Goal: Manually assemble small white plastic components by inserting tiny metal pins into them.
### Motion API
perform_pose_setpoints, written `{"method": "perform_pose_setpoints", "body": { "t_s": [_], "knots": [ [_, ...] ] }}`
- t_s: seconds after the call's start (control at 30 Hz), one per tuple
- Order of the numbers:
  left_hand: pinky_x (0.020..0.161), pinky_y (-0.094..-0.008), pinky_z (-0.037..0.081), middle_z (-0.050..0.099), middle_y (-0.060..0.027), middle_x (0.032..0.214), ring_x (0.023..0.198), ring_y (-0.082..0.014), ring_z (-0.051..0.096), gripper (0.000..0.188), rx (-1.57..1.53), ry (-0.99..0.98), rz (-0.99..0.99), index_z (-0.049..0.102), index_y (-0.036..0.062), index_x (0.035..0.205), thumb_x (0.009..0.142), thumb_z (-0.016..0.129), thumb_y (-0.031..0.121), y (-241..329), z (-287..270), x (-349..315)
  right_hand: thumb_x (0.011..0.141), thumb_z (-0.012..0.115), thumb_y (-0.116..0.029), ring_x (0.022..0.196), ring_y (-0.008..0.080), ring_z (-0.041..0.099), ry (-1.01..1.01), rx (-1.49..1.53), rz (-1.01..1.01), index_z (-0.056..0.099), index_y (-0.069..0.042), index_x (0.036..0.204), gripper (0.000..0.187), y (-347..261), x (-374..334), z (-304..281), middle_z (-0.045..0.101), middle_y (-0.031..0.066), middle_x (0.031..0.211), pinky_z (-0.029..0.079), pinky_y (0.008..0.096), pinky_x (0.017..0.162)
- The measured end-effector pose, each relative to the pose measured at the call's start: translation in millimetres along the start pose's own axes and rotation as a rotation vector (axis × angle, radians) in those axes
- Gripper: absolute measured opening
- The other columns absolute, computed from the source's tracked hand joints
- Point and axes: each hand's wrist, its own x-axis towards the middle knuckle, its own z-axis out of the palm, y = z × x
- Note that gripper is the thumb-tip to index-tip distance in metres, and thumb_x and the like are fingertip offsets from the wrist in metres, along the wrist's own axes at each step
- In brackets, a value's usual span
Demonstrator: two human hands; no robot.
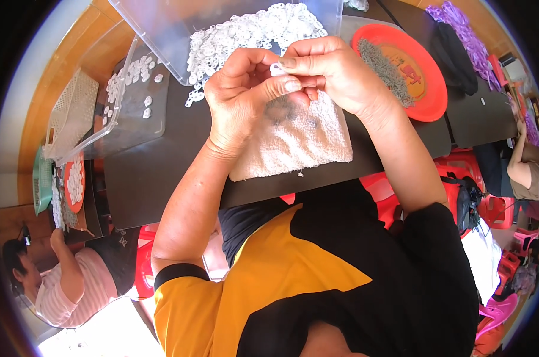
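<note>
Over a white towel (308,143) on the dark table, my two hands meet fingertip to fingertip. My left hand (239,92) is closed, its thumb and fingers pinching around a small white plastic piece (276,69). From the other side my right hand (335,71) presses thumb and fingers on that same piece, which the fingers mostly cover. Just beyond them, a heap of similar white oval pieces (251,33) lies in a clear plastic bin (153,35). To the right sits a red plate (433,89) bearing a pile of small grey parts (382,68).
Another clear container (144,122) with scattered white pieces stands left, beside a white basket (73,107). Purple strips (459,35) and a black item (456,56) lie far right. A person (73,273) works at the left; another person's arm (519,160) shows at the right.
</note>
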Motion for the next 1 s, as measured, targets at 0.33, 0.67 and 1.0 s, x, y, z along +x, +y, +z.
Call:
{"method": "perform_pose_setpoints", "body": {
  "t_s": [0.33,0.67,1.0],
  "knots": [
    [0.071,-0.0217,0.053,0.065,-0.0019,0.084,0.079,-0.0072,0.063,0.022,0.103,0.007,0.043,0.062,0.0008,0.096,0.078,0.073,-0.007,2.4,1.6,1.3,0.086,0.066,-0.02,0.051,0.0113,0.056,0.054,-0.143,-0.09,0.066,-0.001,0.078,0.021,-0.1,-0.4,-4.6,0.053,0.0004,0.058,0.038,0.0216,0.048],
    [0.065,-0.0196,0.051,0.065,-0.0011,0.081,0.073,-0.0054,0.059,0.023,0.129,0.034,0.036,0.063,0.0006,0.095,0.077,0.077,-0.001,-3.2,-1.1,-0.1,0.085,0.067,-0.016,0.051,0.0084,0.053,0.082,-0.183,-0.134,0.066,0.0,0.079,0.018,-0.7,-1.9,0.6,0.056,0.0017,0.061,0.038,0.0211,0.048],
    [0.067,-0.0213,0.053,0.067,-0.0031,0.079,0.075,-0.0068,0.063,0.018,0.145,0.073,0.047,0.063,-0.0001,0.089,0.077,0.075,-0.004,8.5,1.4,0.1,0.087,0.066,-0.019,0.052,0.0086,0.054,0.095,-0.209,-0.156,0.067,-0.001,0.08,0.02,3.0,0.6,2.5,0.054,0.0005,0.06,0.038,0.0212,0.048]
  ]
}}
